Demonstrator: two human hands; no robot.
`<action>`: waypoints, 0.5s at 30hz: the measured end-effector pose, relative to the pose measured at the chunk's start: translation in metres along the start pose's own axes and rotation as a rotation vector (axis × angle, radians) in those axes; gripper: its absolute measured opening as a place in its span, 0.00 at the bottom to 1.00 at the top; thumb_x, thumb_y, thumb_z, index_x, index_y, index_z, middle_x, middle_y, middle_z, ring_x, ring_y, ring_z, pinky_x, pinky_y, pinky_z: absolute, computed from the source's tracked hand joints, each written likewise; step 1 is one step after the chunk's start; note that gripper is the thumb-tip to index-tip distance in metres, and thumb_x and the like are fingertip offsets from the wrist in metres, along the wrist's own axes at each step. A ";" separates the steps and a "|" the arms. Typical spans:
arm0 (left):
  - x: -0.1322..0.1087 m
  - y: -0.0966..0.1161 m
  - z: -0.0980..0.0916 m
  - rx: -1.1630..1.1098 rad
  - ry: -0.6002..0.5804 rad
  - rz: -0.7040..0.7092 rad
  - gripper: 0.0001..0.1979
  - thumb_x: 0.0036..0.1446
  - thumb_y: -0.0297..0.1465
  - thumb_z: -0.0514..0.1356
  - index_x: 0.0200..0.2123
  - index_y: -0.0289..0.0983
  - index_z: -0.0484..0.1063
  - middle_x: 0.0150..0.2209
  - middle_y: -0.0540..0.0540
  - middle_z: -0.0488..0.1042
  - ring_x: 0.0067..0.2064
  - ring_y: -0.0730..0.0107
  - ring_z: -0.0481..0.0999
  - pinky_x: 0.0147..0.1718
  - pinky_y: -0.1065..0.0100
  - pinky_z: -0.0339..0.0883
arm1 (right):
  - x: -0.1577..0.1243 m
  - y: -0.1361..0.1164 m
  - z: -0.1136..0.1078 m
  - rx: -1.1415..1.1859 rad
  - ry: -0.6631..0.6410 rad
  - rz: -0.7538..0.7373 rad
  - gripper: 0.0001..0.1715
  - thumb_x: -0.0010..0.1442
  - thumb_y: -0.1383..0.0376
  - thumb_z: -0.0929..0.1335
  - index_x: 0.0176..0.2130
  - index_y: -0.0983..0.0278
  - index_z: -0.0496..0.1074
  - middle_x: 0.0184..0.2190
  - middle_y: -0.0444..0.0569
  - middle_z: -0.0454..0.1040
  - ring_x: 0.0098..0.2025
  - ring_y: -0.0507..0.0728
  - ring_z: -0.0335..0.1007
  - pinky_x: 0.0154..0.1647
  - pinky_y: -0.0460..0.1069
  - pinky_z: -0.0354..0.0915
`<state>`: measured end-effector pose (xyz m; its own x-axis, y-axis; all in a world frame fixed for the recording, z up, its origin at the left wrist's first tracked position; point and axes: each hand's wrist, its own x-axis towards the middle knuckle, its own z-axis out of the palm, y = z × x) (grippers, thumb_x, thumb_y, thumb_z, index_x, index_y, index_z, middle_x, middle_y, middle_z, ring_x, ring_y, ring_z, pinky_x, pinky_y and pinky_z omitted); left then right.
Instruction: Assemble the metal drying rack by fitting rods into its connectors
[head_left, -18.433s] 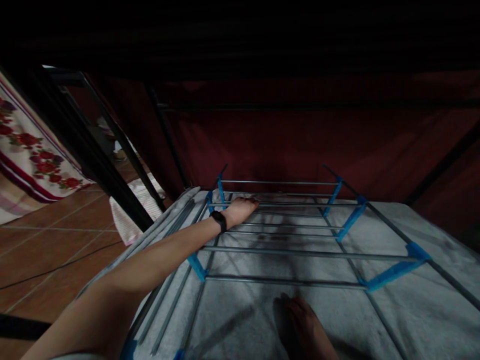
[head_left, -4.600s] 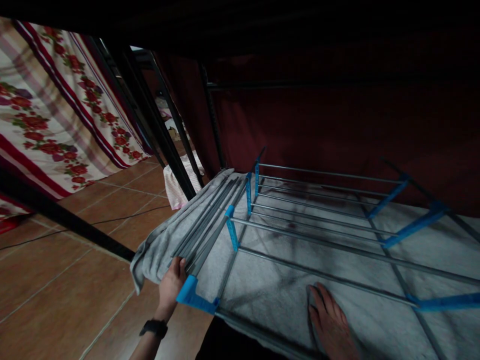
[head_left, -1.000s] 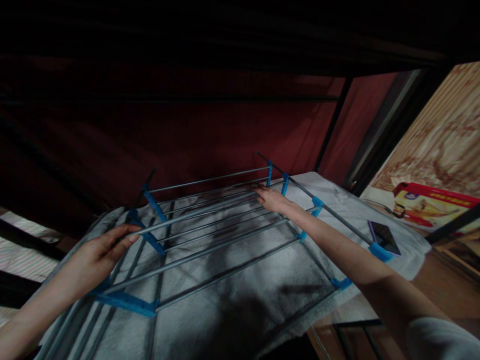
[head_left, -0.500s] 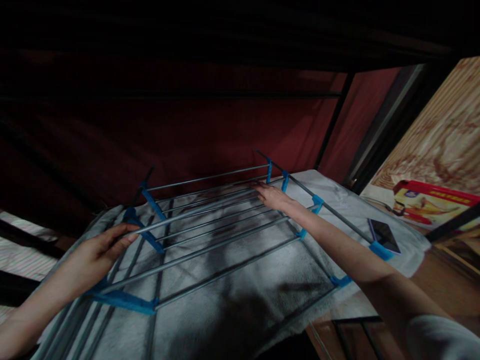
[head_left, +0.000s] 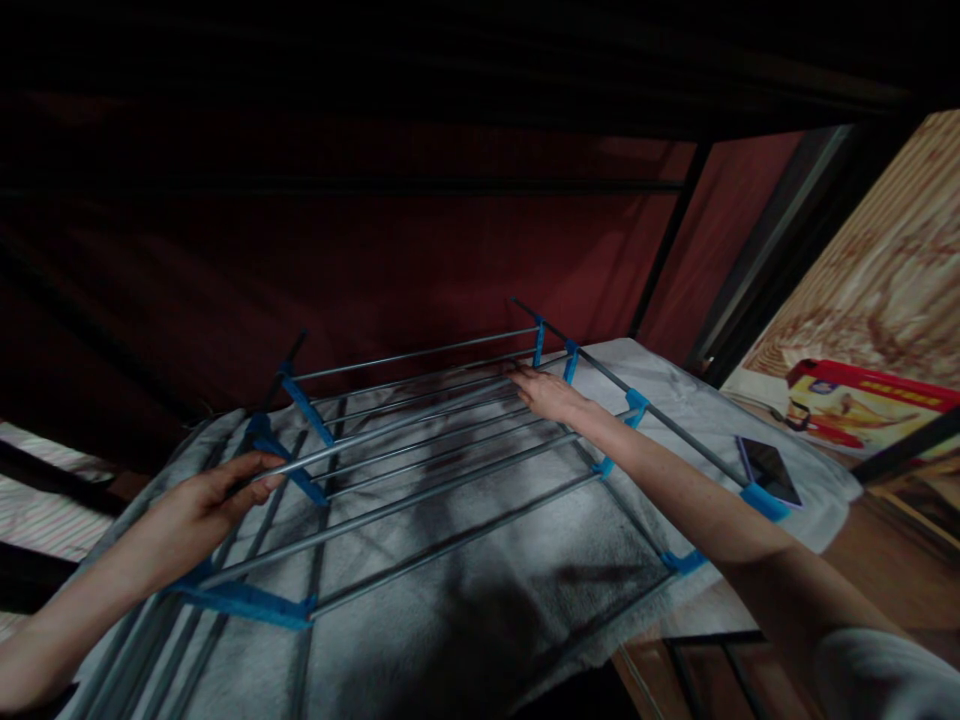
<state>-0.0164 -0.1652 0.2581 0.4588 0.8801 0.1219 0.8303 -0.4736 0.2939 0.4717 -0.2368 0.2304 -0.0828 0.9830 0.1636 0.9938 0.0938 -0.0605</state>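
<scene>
A folding drying rack point(head_left: 420, 500) with grey metal rods and blue plastic joints lies flat on a grey towel point(head_left: 465, 610). My left hand point(head_left: 202, 505) is at the rack's left side, its fingers curled around the end of one rod. My right hand point(head_left: 547, 395) reaches across to the far right corner, fingers resting over the rods there beside a blue joint point(head_left: 571, 360).
A dark phone point(head_left: 769, 472) lies on the towel at the right, outside the rack. Behind it stands a red box point(head_left: 870, 405) against a wood-grain panel. A dark red fabric wall and black frame bars point(head_left: 667, 250) close off the back.
Over the last second my left hand's fingers have closed a little more around the rod; my right hand stays at the far corner. Earlier I was at the rack's left end.
</scene>
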 end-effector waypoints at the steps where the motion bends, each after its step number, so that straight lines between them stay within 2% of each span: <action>1: 0.000 -0.001 0.000 -0.023 -0.020 -0.008 0.30 0.56 0.54 0.50 0.48 0.40 0.76 0.47 0.46 0.82 0.48 0.61 0.81 0.47 0.72 0.73 | 0.000 0.000 0.000 0.000 -0.001 -0.002 0.30 0.68 0.69 0.61 0.67 0.61 0.60 0.67 0.55 0.64 0.63 0.59 0.67 0.62 0.52 0.64; 4: 0.002 -0.005 0.002 -0.083 -0.086 -0.036 0.29 0.56 0.53 0.53 0.50 0.40 0.75 0.50 0.45 0.81 0.51 0.59 0.80 0.50 0.71 0.72 | 0.000 0.000 -0.001 -0.001 -0.008 -0.006 0.29 0.68 0.69 0.60 0.67 0.61 0.61 0.67 0.56 0.64 0.63 0.60 0.67 0.62 0.53 0.64; 8: 0.006 -0.011 0.005 -0.015 -0.130 -0.002 0.28 0.58 0.52 0.53 0.51 0.40 0.75 0.49 0.45 0.81 0.50 0.57 0.80 0.49 0.69 0.72 | 0.002 -0.001 -0.003 -0.023 -0.035 -0.002 0.28 0.68 0.68 0.61 0.66 0.61 0.63 0.65 0.56 0.66 0.63 0.60 0.68 0.61 0.53 0.64; 15: 0.009 0.007 -0.001 0.150 -0.168 0.004 0.32 0.61 0.50 0.47 0.56 0.34 0.71 0.51 0.37 0.79 0.48 0.53 0.80 0.48 0.62 0.71 | 0.005 -0.010 -0.006 -0.041 -0.039 -0.014 0.26 0.69 0.68 0.59 0.64 0.63 0.65 0.65 0.57 0.67 0.63 0.62 0.68 0.61 0.54 0.65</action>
<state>-0.0070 -0.1607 0.2624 0.4977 0.8664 -0.0406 0.8606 -0.4875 0.1476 0.4622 -0.2338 0.2375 -0.0988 0.9871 0.1259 0.9946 0.1019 -0.0178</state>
